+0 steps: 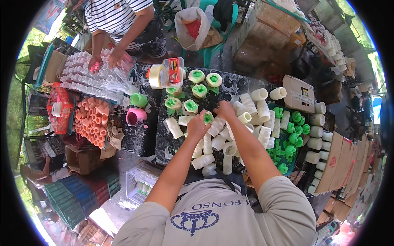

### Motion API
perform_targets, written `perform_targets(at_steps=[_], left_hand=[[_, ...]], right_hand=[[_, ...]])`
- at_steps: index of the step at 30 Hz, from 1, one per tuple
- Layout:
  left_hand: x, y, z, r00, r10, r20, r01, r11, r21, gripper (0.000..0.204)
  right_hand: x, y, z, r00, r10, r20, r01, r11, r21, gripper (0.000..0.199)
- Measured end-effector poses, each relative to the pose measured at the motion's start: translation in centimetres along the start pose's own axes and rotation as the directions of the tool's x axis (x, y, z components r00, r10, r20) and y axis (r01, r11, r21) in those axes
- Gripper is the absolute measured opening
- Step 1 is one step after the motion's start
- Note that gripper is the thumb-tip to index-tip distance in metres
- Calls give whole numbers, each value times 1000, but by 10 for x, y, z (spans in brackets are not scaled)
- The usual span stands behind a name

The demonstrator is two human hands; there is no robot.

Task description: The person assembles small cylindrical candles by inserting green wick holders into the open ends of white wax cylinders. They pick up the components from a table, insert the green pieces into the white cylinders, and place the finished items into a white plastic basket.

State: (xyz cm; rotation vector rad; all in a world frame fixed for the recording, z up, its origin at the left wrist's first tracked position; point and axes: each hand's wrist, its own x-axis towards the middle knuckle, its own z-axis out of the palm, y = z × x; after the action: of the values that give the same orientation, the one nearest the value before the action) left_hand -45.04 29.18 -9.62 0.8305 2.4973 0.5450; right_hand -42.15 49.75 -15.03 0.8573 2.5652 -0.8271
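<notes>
My left hand [198, 126] is closed around a cream cylinder with a green piece [208, 118] set in its top. Just to the right, my right hand [225, 110] has its fingers bent and pressed together beside the pile; whatever is in them is too small or hidden to name. Around and below both hands lie many loose white ribbed tubes [203, 161], some on their sides. Beyond my hands stand several cream cylinders with green star-shaped tops [200, 91]. To the right, green flower-like pieces [290, 138] fill a dark green tray.
A clear tub [173, 74] and a tape roll [155, 77] stand at the table's far edge. Left are a pink cup [136, 117], a green cup [138, 100] and heaped orange tubes [91, 123]. A co-worker's hands [117, 57] work over white tubes. A cardboard box [298, 93] sits right.
</notes>
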Motion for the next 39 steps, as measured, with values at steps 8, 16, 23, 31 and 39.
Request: perform_targets(at_steps=[8,16,23,31,39], left_hand=[[2,4,-2,1000,-3,4,3,999,47,74],[34,44,-26,991,128,-47,-126,991,53,48],[79,51,-4,988,154,-9,-150,973,173,43],[25,23,-41,960,-49,-274,-40,950,-309,51],[40,-101,-97,868,-332,-369,350,936,-19,72]], right_hand=[[-10,4,8,987,-64,-149,86,986,142,35],[-50,18,-47,999,33,-18,21,-80,997,14],[-92,13,-66,997,64,36,-27,-135,990,14],[-88,-13,-65,996,20,90,-91,384,919,41],[-50,-130,-19,972,-220,-79,210,970,-123,48]])
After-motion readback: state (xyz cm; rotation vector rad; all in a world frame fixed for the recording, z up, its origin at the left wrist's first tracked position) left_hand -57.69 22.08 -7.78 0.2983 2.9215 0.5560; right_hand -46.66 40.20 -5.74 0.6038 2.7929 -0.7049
